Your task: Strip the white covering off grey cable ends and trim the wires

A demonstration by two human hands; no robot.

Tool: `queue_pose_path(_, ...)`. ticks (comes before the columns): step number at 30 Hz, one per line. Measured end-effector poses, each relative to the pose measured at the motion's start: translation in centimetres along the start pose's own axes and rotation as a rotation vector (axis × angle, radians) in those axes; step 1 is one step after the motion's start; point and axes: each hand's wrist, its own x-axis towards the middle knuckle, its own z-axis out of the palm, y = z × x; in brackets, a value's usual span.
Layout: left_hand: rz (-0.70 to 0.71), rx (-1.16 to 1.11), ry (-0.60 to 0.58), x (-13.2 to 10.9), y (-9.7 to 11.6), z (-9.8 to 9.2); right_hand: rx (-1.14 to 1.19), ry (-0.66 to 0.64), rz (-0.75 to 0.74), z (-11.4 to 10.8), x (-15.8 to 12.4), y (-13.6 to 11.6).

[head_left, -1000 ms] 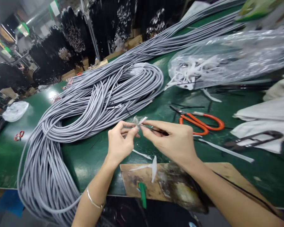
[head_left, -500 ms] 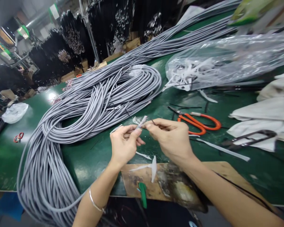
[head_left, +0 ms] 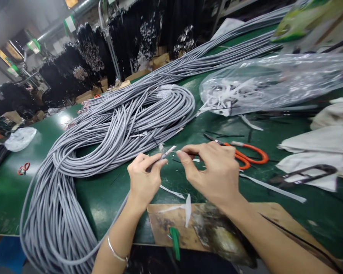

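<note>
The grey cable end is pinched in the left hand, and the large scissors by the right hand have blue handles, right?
Not blue: the head view shows the grey cable end pinched in the left hand, and the large scissors by the right hand with orange handles.

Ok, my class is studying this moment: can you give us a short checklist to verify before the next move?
1. Grey cable end held: ok, the left hand pinches it.
2. Cable tip uncovered: ok, its white end sticks out past that hand.
3. Right hand gripping a strand: cannot tell, too small and blurred.
4. Orange-handled scissors fully in view: not ok, the right hand hides part of them.
5. Work area free of scraps: not ok, a white strip lies below the hands.
</note>
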Motion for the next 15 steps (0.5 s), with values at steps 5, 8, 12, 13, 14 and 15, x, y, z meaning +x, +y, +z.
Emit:
queue_pose_path(5, 0.106, 0.109, -0.072, -0.04, -0.37, -0.05, -0.093, 0.011, -0.074, -0.34, 0.28, 0.10)
queue_pose_path(8, 0.141, 0.158, -0.112, 0.10, -0.34, -0.29, -0.091, -0.007, -0.093, -0.36, 0.24, 0.13)
queue_pose_path(12, 0.153, 0.194, -0.147, 0.31, -0.13, -0.63, -0.068, -0.040, -0.110, -0.36, 0.29, 0.27)
queue_pose_path(13, 0.149, 0.198, -0.149, 0.34, -0.08, -0.68, -0.065, -0.033, -0.110, -0.40, 0.35, 0.31)
queue_pose_path(14, 0.145, 0.200, -0.148, 0.35, -0.04, -0.71, -0.066, -0.016, -0.109, -0.45, 0.41, 0.34)
queue_pose_path(15, 0.142, 0.201, -0.147, 0.36, -0.01, -0.73, -0.071, 0.001, -0.108, -0.50, 0.49, 0.37)
